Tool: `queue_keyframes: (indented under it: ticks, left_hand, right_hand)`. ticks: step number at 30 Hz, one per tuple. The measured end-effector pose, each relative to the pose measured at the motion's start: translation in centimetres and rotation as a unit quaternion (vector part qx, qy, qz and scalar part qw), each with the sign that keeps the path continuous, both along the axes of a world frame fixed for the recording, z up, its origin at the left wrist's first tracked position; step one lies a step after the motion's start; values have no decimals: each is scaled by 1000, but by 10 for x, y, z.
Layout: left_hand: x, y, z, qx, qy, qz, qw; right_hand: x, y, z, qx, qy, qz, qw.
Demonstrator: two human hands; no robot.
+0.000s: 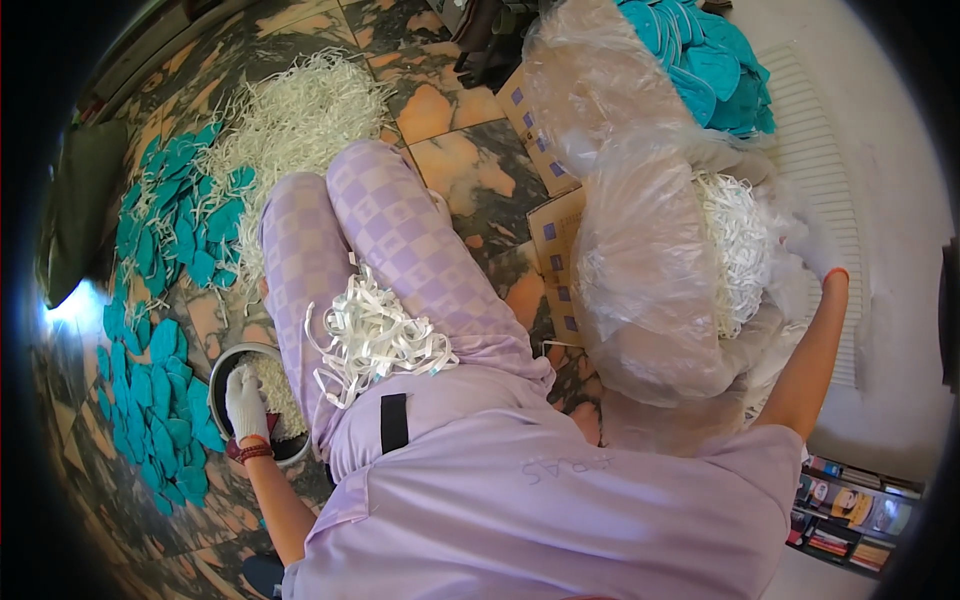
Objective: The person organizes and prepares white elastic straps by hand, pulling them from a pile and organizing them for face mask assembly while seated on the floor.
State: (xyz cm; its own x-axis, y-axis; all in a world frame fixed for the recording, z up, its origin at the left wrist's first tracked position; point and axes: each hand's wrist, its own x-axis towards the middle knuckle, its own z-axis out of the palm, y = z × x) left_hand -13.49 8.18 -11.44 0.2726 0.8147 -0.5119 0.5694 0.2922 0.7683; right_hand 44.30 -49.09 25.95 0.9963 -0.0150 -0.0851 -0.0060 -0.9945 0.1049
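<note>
On the floor at my left side, my left hand [246, 404] in a white knit glove is over a round metal bowl [222, 374]. Small whitish bits [284, 397] fill part of the bowl. The fingers look curled together, and what they hold, if anything, is hidden. A dark red piece [272, 423] lies beside the hand. To the right, my gloved right hand [815, 262] reaches to the side of a large clear plastic bag [640, 280] full of white strips [740, 255]; its fingers are blurred and partly covered. A tangle of white strips [375, 335] rests on my lap.
Teal flat pieces [160, 410] lie spread over the marbled floor at left. Beyond my knees is a heap of cream strips [300, 110]. Cardboard boxes [560, 235] stand against the bag, with more teal pieces [700, 65] behind it. A ribbed white panel [820, 180] runs along the right wall.
</note>
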Motion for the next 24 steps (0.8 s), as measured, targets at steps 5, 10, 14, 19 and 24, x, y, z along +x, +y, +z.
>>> queue_keyframes:
  ticks: [5,10,14,19,24]
  left_hand:
    - [-2,-1,-32,55,132,-115,983]
    - [7,-3,-32,192,176,-174,950]
    - [21,-15,-2,159,154,-172,960]
    - [41,-33,18,257,154,-190,935]
    - [57,-47,44,248,135,-166,945]
  right_hand:
    - [6,-5,-23,9,-148,139,979]
    - [-33,90,-43,81,-161,283,942]
    - [-125,233,-106,252,-68,408,875]
    - [-223,350,-184,358,83,570,734]
    - [-281,411,-217,374,44,646,664]
